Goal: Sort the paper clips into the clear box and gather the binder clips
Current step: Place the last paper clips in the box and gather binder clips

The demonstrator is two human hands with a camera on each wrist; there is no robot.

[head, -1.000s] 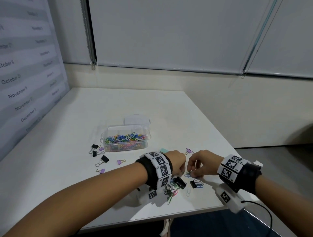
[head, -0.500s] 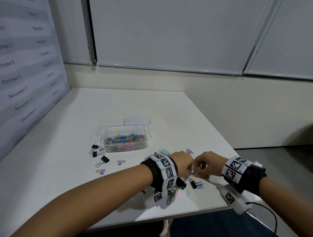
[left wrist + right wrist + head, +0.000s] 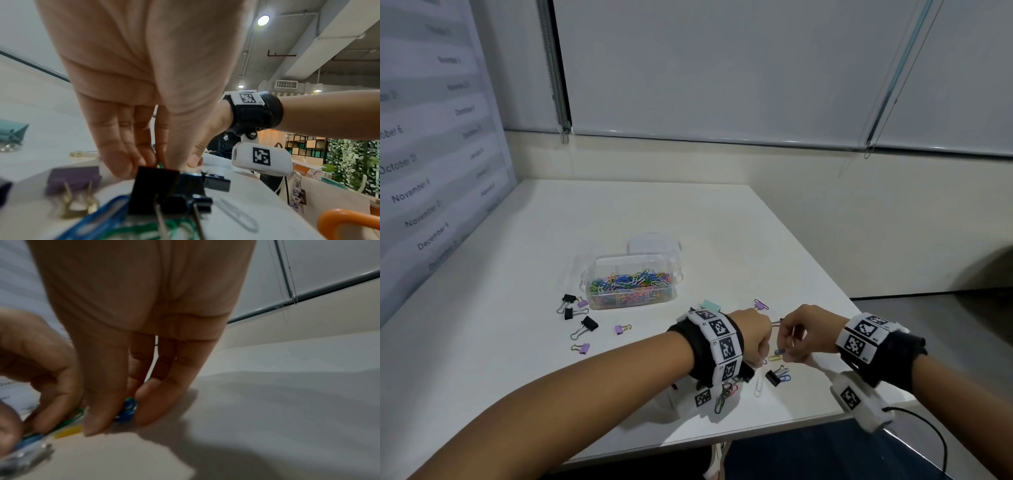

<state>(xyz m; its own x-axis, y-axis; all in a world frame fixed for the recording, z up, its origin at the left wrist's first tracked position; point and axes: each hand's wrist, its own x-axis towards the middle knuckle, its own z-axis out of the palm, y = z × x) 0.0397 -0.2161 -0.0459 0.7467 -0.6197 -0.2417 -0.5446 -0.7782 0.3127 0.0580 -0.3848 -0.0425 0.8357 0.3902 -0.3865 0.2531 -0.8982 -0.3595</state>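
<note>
Nearest the worktop's [image 3: 524, 308] front edge, a loose tangle of paper clips [image 3: 724, 397] lies under the left wrist, with a white paper clip [image 3: 759, 387] and a small black binder clip [image 3: 773, 377] just beside it. Just beyond these, the two hands meet above the surface. The left hand [image 3: 751, 334] has its fingers [image 3: 115, 146] curled down, and a thin green wire shows between them, so they pinch a paper clip; a silver wire loop pokes out at the knuckles. The right hand [image 3: 804, 330] points its fingers [image 3: 107, 394] downward and pinches a blue paper clip [image 3: 128, 408] at the tips, with a yellow paper clip [image 3: 774, 358] lying just beneath. Past the hands sit a mint binder clip [image 3: 710, 305] and a purple binder clip [image 3: 760, 304]. Well to the left lie three black binder clips [image 3: 585, 323] and several purple ones [image 3: 621, 329]. Farthest back stands the clear box [image 3: 631, 286], open, heaped with coloured paper clips, its lid [image 3: 654, 245] behind it.
</note>
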